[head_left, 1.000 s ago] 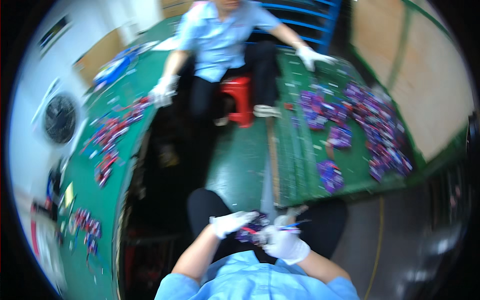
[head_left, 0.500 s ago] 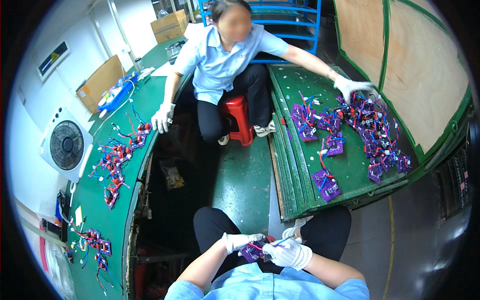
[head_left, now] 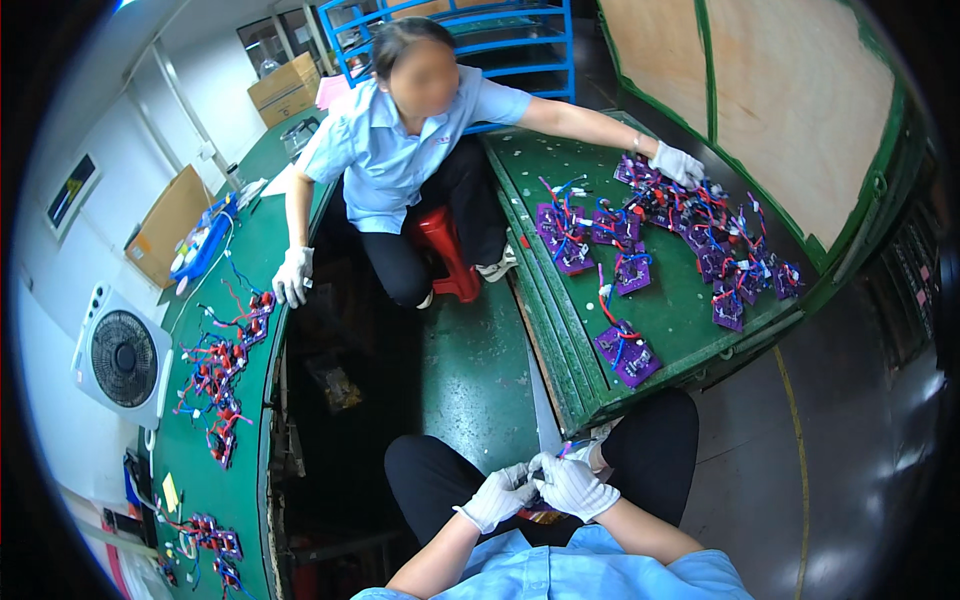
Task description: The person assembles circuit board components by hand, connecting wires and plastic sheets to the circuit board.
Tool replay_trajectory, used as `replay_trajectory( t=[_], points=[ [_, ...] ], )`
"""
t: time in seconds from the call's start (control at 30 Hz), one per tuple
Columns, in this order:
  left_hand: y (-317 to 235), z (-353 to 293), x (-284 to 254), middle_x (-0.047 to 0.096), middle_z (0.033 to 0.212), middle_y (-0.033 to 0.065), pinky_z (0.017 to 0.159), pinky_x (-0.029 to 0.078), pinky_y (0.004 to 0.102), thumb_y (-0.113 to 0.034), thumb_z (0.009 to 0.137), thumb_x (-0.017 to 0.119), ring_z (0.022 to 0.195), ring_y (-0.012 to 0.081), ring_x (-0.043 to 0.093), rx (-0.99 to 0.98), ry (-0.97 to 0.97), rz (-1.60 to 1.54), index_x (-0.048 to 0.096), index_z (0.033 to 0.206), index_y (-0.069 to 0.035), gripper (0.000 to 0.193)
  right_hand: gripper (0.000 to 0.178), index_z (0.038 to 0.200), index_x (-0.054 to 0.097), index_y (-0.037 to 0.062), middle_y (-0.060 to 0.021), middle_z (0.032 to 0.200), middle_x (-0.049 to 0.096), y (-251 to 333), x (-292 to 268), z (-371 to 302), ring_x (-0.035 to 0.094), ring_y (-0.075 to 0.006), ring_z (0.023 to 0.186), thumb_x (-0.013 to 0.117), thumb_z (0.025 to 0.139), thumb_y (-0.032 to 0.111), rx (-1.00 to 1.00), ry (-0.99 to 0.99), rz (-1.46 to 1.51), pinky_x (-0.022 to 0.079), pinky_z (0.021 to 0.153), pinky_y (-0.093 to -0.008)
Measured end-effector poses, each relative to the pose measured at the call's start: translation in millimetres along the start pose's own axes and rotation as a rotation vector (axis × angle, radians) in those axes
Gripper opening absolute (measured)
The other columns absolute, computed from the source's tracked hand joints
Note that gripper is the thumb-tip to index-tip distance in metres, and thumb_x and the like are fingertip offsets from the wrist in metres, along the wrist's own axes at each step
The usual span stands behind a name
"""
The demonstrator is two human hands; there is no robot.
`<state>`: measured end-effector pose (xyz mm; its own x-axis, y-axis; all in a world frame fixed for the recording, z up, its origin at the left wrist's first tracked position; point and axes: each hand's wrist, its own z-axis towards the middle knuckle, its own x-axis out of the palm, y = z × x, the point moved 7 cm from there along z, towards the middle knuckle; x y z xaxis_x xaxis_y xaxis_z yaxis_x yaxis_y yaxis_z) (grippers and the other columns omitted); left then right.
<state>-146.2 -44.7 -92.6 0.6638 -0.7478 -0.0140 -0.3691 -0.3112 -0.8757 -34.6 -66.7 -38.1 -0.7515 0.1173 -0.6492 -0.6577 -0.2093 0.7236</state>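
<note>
Over my lap, my left hand [head_left: 497, 497] and my right hand [head_left: 574, 486], both in white gloves, meet with fingertips pinched together. Between and beneath them is a purple circuit board [head_left: 541, 517], mostly covered by the gloves. A wire end [head_left: 566, 450] pokes out above my right fingers, which are closed on the wiring. Closed fingers of my left hand hold the board's side. On the green bench ahead right, a single purple board with red and blue wires [head_left: 628, 357] lies nearest to my hands.
A co-worker [head_left: 400, 150] on a red stool [head_left: 445, 255] reaches to boards heaped [head_left: 690, 215] on the right bench. More wired boards [head_left: 215, 385] lie along the left green table [head_left: 190, 510], near a fan [head_left: 125, 355]. Plywood panels [head_left: 790, 100] flank the right bench.
My hands have come closer together, covering the board that showed more before. The co-worker's right-side hand has lowered onto the heaped boards. The whole view has shifted slightly.
</note>
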Motion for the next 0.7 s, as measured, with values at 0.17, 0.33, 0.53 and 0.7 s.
replay_trajectory(
  t=[0.17,0.33,0.53,0.7],
  points=[
    [-5,1,5,0.063,0.087,0.0063,0.074,0.046,0.0281,-0.002,0.08,0.054,0.08,0.016,0.057,0.303,0.112,0.406,0.058,0.1,-0.005,0.021,0.026,0.101,0.049,0.0077,-0.0167,0.067,0.057,4,11,-8,0.059,-0.0351,0.061,0.056,0.077,0.017,-0.004,0.267,-0.019,0.048,0.054,-0.0437],
    [26,14,-2,0.064,0.083,0.0059,0.072,0.047,0.0283,-0.006,0.081,0.058,0.077,0.0157,0.059,0.19,0.087,0.123,0.059,0.097,-0.002,0.017,0.029,0.104,0.055,0.0085,-0.0146,0.069,0.06,28,3,-3,0.062,-0.0323,0.063,0.057,0.078,0.022,0.023,0.345,-0.178,0.05,0.055,-0.0417],
    [9,10,-33,0.061,0.079,0.0101,0.07,0.052,0.0296,-0.014,0.095,0.042,0.069,0.0204,0.06,-0.27,-0.349,-0.357,0.055,0.099,0.002,0.021,0.035,0.102,0.056,0.0094,-0.0111,0.07,0.063,75,-23,-8,0.064,-0.0267,0.064,0.063,0.068,0.008,-0.258,0.094,0.058,0.05,0.056,-0.0382],
    [114,38,-75,0.059,0.075,0.0115,0.06,0.05,0.0341,-0.014,0.088,0.05,0.064,0.0223,0.058,-0.045,-0.199,-1.195,0.057,0.086,0.001,0.017,0.018,0.098,0.057,0.0049,-0.0078,0.077,0.062,37,-22,-7,0.062,-0.0151,0.067,0.054,0.081,0.0,0.127,-0.11,0.612,0.05,0.061,-0.0268]
  ],
)
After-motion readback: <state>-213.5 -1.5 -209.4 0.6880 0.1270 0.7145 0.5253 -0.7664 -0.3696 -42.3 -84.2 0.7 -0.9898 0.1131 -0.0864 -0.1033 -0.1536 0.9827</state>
